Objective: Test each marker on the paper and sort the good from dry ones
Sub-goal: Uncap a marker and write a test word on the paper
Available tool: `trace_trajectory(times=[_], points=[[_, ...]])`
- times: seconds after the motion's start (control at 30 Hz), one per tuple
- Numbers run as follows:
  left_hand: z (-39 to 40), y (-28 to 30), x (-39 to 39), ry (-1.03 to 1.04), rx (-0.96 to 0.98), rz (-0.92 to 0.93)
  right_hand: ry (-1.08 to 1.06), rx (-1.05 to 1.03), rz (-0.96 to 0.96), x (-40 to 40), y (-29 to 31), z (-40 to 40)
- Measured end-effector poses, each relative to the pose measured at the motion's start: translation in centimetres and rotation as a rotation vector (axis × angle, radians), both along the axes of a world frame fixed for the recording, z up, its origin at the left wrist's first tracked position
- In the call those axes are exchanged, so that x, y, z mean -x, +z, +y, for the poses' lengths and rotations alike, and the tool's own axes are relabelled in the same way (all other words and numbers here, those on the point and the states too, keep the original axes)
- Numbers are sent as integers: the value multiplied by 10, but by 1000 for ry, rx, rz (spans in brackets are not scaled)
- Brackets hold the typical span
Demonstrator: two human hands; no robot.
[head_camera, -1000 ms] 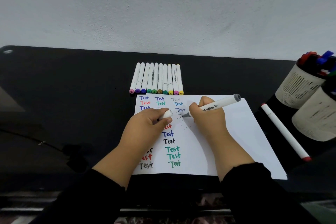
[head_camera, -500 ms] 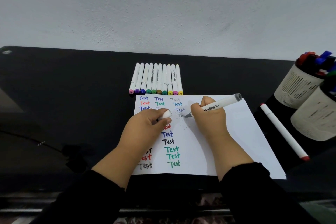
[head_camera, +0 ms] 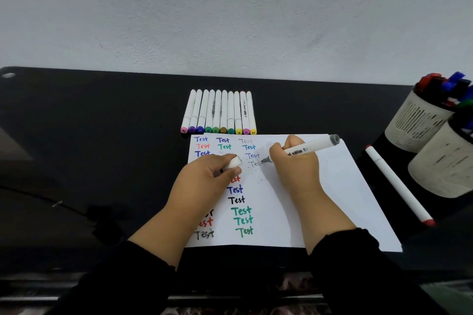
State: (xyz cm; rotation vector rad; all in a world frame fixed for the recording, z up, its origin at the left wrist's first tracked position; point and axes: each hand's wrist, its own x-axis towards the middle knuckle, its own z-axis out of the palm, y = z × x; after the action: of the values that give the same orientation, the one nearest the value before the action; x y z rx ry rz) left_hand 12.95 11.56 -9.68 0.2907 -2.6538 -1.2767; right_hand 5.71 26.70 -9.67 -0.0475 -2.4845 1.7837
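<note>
While both black sleeves (head_camera: 122, 279) fill the near edge, the hands work mid-sheet on the paper (head_camera: 332, 199), which lies flat on the dark table (head_camera: 89, 135). Left hand (head_camera: 204, 184) curled round a white cap (head_camera: 233, 162), knuckles resting on the sheet. Right hand (head_camera: 294, 169) pinches the grey marker (head_camera: 307, 148) low on the barrel in a writing grip, tip touching the paper at a faint, patchy "Test"; grey specks scattered just below it. Judged: this one reads dry.

Handling, judged: marker is light, stiff plastic, smooth barrel that would roll if laid loose; hold near the tip to write, mid-barrel to carry. Paper is thin and slides easily, so the left hand's weight helps pin it.

Counts: one marker in hand, one cap off. One red-ended marker (head_camera: 399, 186) lying alone right of the paper. Ten capped markers in a tight row (head_camera: 220, 112) just beyond the sheet's far edge, coloured ends toward the person. Two pale cups (head_camera: 419, 120) at far right, holding more pens, number hidden. Plain wall (head_camera: 230, 20) behind
</note>
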Motion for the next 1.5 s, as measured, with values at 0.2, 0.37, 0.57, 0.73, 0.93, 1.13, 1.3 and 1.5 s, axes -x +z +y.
trace_trajectory(times=[0.2,0.37,0.57,0.73,0.93,1.13,1.3,1.5], points=[[0,-1,0,-7,-3,1,8,59,-28,-2,3,0],[0,-1,1,-19,-5,5,-55,196,-73,1,5,6],[-1,-2,2,-41,-1,10,118,321,-58,-6,13,4],[-1,-1,2,-71,7,16,198,300,-50,-11,13,-3],[-1,2,2,-102,0,-5,300,261,-99,-16,13,-14],[-2,1,1,-109,-58,-6,345,296,-124,-18,23,-14],[-4,0,2,-88,-78,13,426,346,-174,-15,28,-7],[-4,-1,2,-94,-57,26,367,271,-159,-15,29,-11]])
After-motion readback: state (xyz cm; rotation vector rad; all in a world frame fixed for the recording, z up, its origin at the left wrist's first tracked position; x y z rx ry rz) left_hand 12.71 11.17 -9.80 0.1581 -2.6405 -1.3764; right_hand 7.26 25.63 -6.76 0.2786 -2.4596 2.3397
